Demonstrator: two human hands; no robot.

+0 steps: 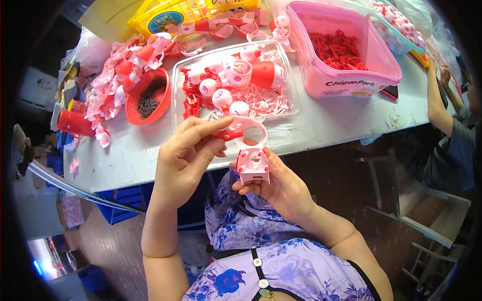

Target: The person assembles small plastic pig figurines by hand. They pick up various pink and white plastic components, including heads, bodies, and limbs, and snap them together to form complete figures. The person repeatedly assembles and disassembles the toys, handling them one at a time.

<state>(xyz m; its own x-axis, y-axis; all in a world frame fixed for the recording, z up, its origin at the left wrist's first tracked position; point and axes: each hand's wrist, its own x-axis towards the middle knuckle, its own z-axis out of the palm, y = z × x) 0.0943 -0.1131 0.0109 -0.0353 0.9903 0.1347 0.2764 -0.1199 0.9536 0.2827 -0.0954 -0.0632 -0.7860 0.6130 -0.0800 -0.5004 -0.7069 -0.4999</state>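
Apparently for steadiness, the right hand (288,189) grips the pink plastic part (254,169) between thumb and curled fingers, at the worktop's (346,120) near edge. The left hand (182,159) pinches a small red piece (229,135) left of its ring. Just beyond, the clear tray (174,95) probably keeps loose parts (271,102) within reach.

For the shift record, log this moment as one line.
left hand: pinches red part | right hand: holds pink shell | tray: beyond hands, on table | tub: right of tray, holds red pieces
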